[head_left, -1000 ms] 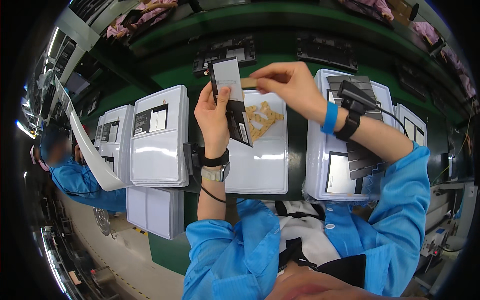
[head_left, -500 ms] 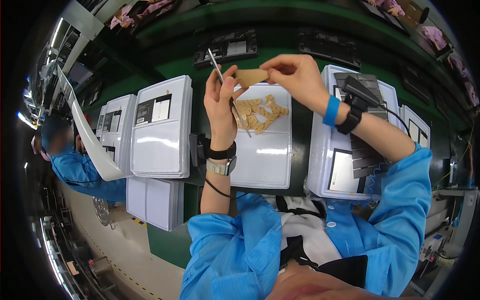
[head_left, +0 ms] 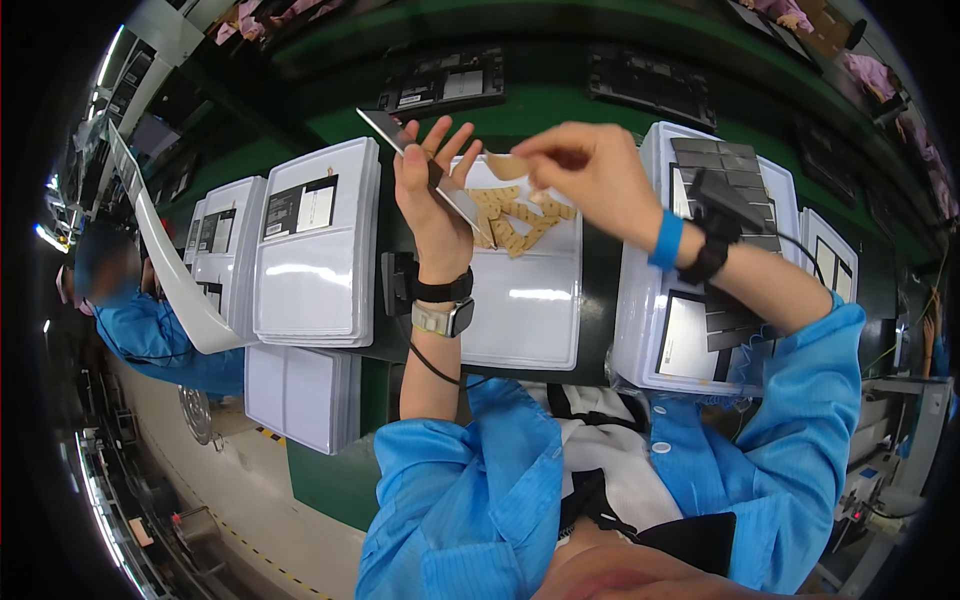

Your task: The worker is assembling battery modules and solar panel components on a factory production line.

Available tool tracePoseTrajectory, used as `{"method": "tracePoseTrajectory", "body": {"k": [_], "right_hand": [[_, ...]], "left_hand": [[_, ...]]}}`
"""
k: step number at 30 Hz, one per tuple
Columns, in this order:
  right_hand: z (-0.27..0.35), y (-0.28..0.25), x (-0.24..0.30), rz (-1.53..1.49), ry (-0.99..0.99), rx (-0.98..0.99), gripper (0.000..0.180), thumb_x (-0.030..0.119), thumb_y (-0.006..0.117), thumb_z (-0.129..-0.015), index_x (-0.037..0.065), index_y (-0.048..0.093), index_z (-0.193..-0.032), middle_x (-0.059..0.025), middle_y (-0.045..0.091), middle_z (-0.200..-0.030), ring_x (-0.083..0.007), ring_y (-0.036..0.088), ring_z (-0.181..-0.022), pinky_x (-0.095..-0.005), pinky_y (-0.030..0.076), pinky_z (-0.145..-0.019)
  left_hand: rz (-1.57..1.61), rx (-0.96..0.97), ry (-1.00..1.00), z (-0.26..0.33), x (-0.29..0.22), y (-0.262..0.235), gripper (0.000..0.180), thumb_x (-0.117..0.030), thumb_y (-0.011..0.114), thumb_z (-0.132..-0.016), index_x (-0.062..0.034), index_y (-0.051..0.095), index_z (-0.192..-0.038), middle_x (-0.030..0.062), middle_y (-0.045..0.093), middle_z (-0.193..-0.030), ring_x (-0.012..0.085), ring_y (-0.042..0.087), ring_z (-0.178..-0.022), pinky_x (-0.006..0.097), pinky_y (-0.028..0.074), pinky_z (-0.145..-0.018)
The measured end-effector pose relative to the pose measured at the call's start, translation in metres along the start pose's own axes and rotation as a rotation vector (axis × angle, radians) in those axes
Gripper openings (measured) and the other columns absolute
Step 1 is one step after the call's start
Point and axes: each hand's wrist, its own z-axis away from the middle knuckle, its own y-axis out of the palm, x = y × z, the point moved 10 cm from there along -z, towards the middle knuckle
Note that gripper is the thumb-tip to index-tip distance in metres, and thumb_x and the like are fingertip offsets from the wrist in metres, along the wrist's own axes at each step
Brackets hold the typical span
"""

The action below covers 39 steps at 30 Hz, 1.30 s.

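My left hand (head_left: 428, 200) is raised over the near middle of the bench with a thin flat battery pack (head_left: 455, 197), dark on its face with a silvery edge. The pack lies slanted across the palm under the thumb, and the other fingers are spread. Just to the right, my right hand (head_left: 592, 172) pinches a tan strip of film or paper (head_left: 506, 166), which bends and stands apart from the pack. Below both hands, several tan strips (head_left: 525, 228) lie loosely heaped on a white tray (head_left: 523, 335).
Stacked white trays (head_left: 310, 285) at the left carry a black-and-silver battery pack (head_left: 300, 208). More stacked trays (head_left: 640, 330) at the right hold dark grey flat pieces (head_left: 735, 165). Two open device casings (head_left: 445, 85) lie behind. A person in blue (head_left: 165, 330) is at far left.
My left hand has opened its fingers and turned, so the battery pack lies more slanted to the left. My right hand has drawn the tan strip away from the left fingers.
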Motion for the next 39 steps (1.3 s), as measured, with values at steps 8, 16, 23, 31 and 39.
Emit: {"method": "tracePoseTrajectory", "body": {"k": [8,16,23,31,39], "right_hand": [[0.037,0.052,0.045,0.057,-0.211,0.149,0.016,0.007,0.074,-0.083,0.002,0.079,-0.098,-0.0147,0.075,-0.083,-0.0237,0.073,-0.072,-0.0315,0.060,-0.070],[0.043,0.067,0.063,0.107,-0.303,0.209,0.015,0.008,0.072,-0.083,0.000,0.078,-0.094,-0.0164,0.074,-0.082,-0.0292,0.072,-0.070,-0.0360,0.058,-0.067],[0.000,0.035,0.064,0.182,-0.347,0.097,0.013,0.008,0.071,-0.082,0.001,0.077,-0.090,-0.0147,0.072,-0.078,-0.0289,0.071,-0.069,-0.0365,0.057,-0.065],[0.002,0.073,-0.022,0.562,-0.287,0.309,0.022,0.014,0.076,-0.086,0.005,0.077,-0.107,-0.0150,0.072,-0.105,-0.0268,0.072,-0.100,-0.0351,0.058,-0.087],[-0.086,-0.040,0.015,0.097,-0.024,0.191,0.039,0.037,0.068,-0.101,0.001,0.074,-0.116,-0.0058,0.074,-0.098,-0.0153,0.071,-0.092,-0.0285,0.058,-0.085]], "left_hand": [[0.034,-0.040,0.037,0.010,0.001,-0.011,0.073,-0.056,0.054,-0.102,-0.0025,0.036,-0.148,0.0232,0.051,-0.141,0.0388,0.056,-0.130,0.052,0.047,-0.112],[-0.036,-0.143,0.097,0.008,-0.005,-0.035,0.075,-0.062,0.048,-0.102,-0.0050,0.036,-0.149,0.0212,0.050,-0.141,0.0380,0.054,-0.131,0.053,0.044,-0.114],[0.355,0.069,-0.024,0.000,-0.023,-0.045,0.084,-0.068,0.044,-0.098,-0.0052,0.038,-0.153,0.0238,0.053,-0.144,0.0418,0.059,-0.125,0.055,0.044,-0.114],[-0.090,0.180,-0.015,-0.022,-0.047,-0.043,0.085,-0.058,0.051,-0.098,0.0039,0.034,-0.154,0.0273,0.052,-0.142,0.0371,0.063,-0.118,0.049,0.050,-0.109],[-0.883,0.481,0.215,-0.064,-0.044,0.013,0.078,-0.022,0.079,-0.087,0.0015,0.042,-0.151,0.0190,0.062,-0.132,0.0256,0.066,-0.110,0.037,0.050,-0.102]]}}
